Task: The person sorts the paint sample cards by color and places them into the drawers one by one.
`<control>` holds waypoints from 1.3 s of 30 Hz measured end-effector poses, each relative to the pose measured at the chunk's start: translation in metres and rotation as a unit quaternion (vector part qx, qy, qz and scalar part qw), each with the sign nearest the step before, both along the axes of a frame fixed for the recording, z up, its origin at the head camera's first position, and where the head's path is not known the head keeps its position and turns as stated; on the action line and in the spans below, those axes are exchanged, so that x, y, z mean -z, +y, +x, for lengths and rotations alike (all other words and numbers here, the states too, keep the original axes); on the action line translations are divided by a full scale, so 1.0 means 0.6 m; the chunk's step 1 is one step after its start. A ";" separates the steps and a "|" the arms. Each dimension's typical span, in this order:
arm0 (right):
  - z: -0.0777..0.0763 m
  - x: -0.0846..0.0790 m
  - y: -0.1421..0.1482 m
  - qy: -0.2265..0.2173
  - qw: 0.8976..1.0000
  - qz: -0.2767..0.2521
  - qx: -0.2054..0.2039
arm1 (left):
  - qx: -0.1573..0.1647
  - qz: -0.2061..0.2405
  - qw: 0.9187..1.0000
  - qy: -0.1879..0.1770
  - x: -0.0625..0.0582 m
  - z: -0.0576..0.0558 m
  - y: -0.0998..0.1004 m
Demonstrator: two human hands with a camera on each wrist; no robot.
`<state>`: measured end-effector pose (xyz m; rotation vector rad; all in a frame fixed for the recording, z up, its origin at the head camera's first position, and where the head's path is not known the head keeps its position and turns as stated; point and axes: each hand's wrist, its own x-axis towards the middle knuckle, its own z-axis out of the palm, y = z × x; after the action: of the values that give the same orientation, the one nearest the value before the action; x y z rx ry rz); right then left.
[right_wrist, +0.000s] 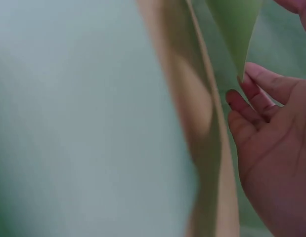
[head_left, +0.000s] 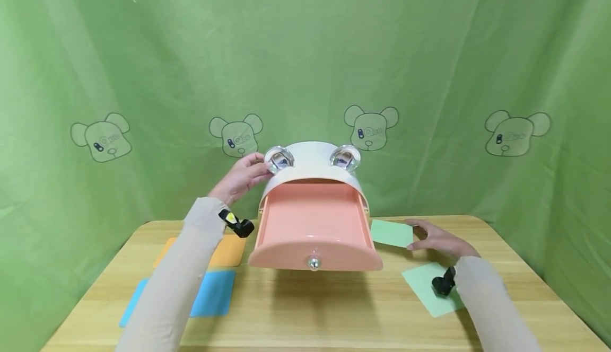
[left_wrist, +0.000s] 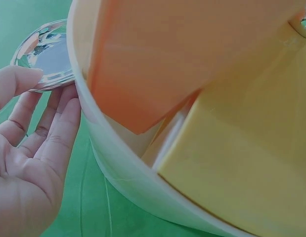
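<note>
A white frog-shaped desktop drawer box stands at the back of the table, two round silver eyes on its top. Its pink drawer is pulled out, a silver knob on the front. My left hand grips the left silver eye, thumb on its face and fingers behind. A yellow front panel shows below the drawer in the left wrist view. To the right, my right hand pinches a light green card by its edge, raised over the table beside the box.
Another green card lies under my right wrist. On the left, an orange card and a blue card lie on the wooden table, partly behind my left sleeve. A green curtain with bear drawings hangs around the table.
</note>
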<state>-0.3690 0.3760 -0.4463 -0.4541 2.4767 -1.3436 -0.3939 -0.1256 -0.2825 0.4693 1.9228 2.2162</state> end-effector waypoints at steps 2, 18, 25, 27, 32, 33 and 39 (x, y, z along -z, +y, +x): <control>0.004 -0.010 0.005 0.007 1.000 0.003 -0.002 | -0.004 0.002 1.000 -0.002 0.001 0.001 -0.002; 0.061 -0.151 0.009 0.090 0.995 -0.002 -0.040 | 0.000 0.007 1.000 -0.002 0.003 -0.001 -0.001; 0.098 -0.221 -0.013 0.155 0.984 -0.018 -0.092 | -0.004 0.005 1.000 -0.003 0.001 0.000 0.001; 0.105 -0.238 -0.022 0.173 0.978 -0.032 -0.109 | -0.004 0.004 1.000 -0.002 0.000 -0.001 0.002; 0.122 -0.272 -0.047 0.197 0.965 -0.063 -0.159 | -0.004 0.005 1.000 0.000 0.001 -0.001 0.003; 0.124 -0.277 -0.056 0.202 0.963 -0.062 -0.166 | -0.004 0.004 1.000 0.001 0.002 -0.001 0.003; 0.136 -0.296 -0.131 0.238 0.951 -0.040 -0.196 | -0.004 -0.001 1.000 0.000 0.004 -0.002 0.002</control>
<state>-0.2876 0.2974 -0.2689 -1.3501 2.4894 -1.2803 -0.3951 -0.1244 -0.2849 0.4636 1.9295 2.2199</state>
